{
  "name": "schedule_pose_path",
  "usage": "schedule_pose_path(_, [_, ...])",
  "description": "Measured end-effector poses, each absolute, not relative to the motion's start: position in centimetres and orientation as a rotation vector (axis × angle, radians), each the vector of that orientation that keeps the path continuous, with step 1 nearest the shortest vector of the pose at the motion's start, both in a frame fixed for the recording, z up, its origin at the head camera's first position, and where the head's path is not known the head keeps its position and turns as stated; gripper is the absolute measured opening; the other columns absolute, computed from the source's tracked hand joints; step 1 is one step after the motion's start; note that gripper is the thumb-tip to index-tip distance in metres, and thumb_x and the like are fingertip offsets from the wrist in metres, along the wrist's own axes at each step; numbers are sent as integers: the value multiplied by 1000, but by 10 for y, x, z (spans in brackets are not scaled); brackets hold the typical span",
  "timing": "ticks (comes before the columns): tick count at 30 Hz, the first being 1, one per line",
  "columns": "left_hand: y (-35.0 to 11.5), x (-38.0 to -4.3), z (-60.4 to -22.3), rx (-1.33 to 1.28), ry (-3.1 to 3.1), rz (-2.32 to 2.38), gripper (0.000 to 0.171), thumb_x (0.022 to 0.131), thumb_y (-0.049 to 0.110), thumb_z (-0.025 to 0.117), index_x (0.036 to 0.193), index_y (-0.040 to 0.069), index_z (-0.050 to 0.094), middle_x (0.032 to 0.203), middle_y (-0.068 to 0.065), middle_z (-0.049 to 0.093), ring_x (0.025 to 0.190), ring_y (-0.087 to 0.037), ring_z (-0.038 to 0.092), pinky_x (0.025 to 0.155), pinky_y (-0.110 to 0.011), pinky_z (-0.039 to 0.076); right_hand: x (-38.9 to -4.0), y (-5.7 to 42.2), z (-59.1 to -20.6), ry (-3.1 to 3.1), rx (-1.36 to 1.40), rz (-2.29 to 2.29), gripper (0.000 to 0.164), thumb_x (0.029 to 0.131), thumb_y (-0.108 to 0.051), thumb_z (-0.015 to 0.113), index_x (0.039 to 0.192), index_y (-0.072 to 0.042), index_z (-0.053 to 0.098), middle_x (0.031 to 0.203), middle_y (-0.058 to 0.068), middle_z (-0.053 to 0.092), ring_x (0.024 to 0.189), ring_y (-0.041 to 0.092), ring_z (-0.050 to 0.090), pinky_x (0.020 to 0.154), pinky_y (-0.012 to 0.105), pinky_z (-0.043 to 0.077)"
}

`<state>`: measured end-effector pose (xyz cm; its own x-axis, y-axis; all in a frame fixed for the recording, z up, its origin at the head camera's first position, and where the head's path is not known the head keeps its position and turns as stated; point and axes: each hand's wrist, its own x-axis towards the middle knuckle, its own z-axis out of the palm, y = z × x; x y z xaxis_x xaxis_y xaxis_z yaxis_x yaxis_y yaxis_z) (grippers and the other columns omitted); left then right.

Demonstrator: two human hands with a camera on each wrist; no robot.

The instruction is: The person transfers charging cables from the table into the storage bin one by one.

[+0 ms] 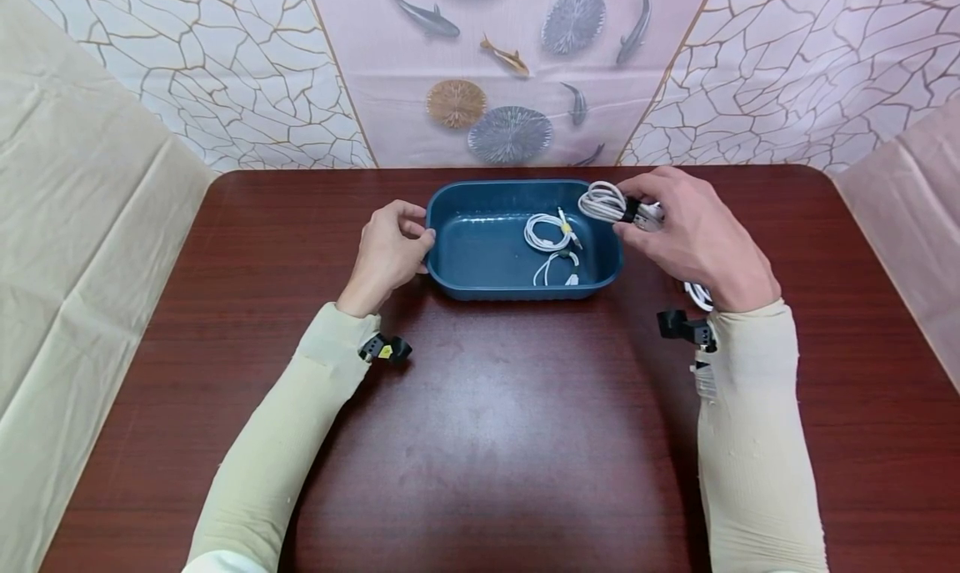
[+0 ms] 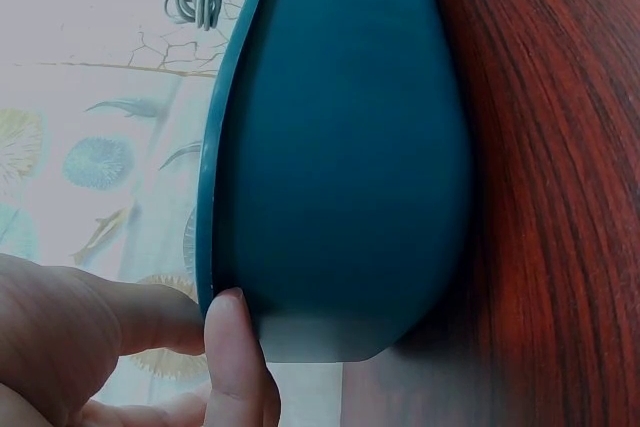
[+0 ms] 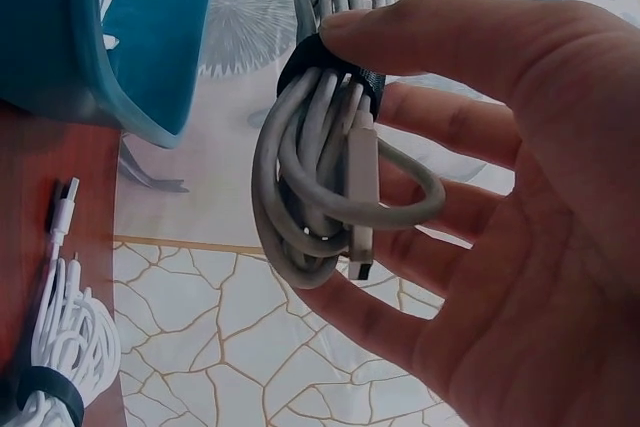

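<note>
A dark blue plastic bin [image 1: 517,294] stands near the table's back edge. My left hand [image 1: 388,252] pinches its left end at the rim, thumb [image 2: 235,347] along one side of the wall. Inside the bin, toward its right end, lie a coiled white cable [image 1: 542,243] with a yellow tie and a second white cable [image 1: 547,264] with a dark tie. Above the bin's right end, my right hand [image 1: 693,227] grips a coiled grey USB cable [image 3: 310,167]. The thumb presses on the black strap [image 3: 305,62] that bundles it; one plug points out of the coil.
Another bundled white cable [image 3: 75,347] with a dark strap lies on the table to the right of the bin, mostly hidden behind my right wrist in the head view. The reddish-brown table [image 1: 480,439] ends at a patterned cloth backdrop [image 1: 480,64].
</note>
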<state>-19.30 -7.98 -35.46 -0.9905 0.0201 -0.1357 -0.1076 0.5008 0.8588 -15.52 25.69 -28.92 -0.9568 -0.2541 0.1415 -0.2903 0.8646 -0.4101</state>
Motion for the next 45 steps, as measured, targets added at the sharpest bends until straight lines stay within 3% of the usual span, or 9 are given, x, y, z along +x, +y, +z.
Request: schedule_pose_path(45, [-80, -193, -356, -73, 2614, 1510, 33, 99, 12, 66, 130, 4, 60, 106, -16, 67, 67, -17, 70, 71, -43, 67, -159, 239, -296, -2935, 581, 645, 42, 94, -15, 71, 134, -2, 64, 128, 19, 63, 115, 34, 58, 104, 53, 47])
